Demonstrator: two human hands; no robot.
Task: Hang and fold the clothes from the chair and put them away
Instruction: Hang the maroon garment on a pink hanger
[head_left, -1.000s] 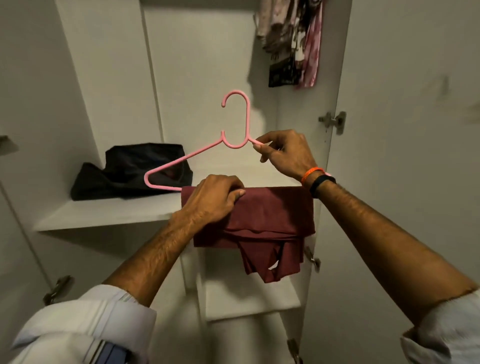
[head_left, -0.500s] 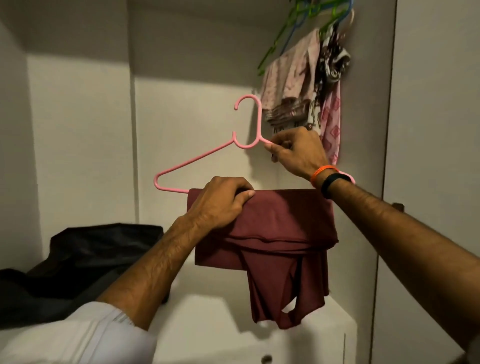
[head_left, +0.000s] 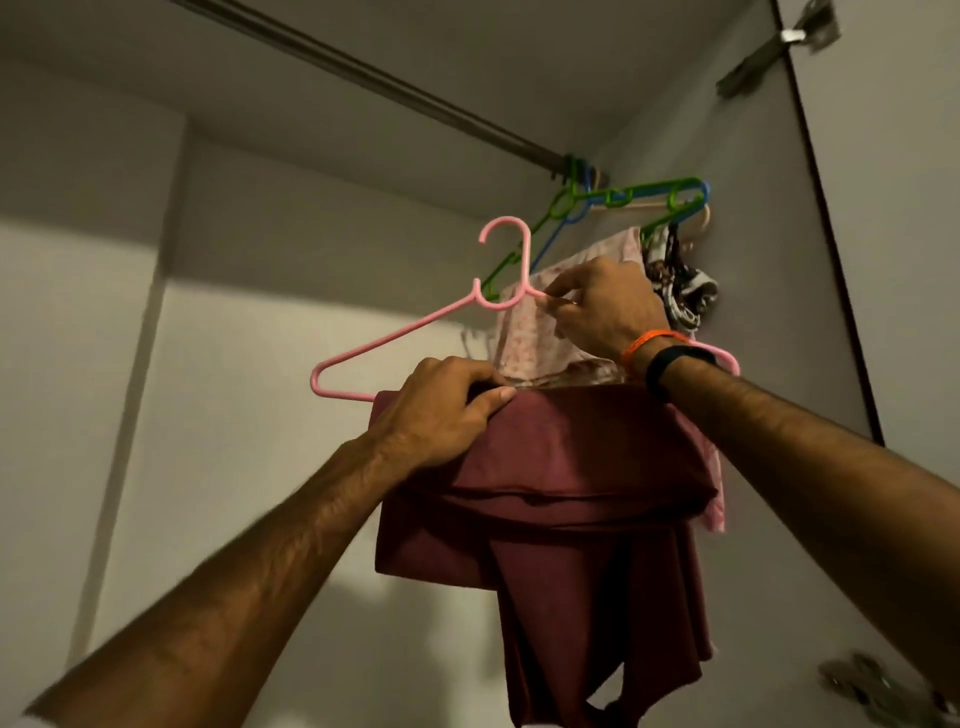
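Observation:
A pink plastic hanger is held up inside the white wardrobe, its hook below the dark rail. A folded maroon garment drapes over the hanger's bottom bar. My left hand presses the garment's top edge against the bar. My right hand pinches the hanger's right shoulder just beside the neck. The hook is free of the rail.
Green and blue hangers sit on the rail at the back right corner, carrying a pale pink patterned garment and a dark floral one. The open wardrobe door with metal hinges stands at right.
The view has tilted upward from the shelves to the rail. Both hands have lifted the hanger and maroon garment higher, closer to the hung clothes; the grips stay the same.

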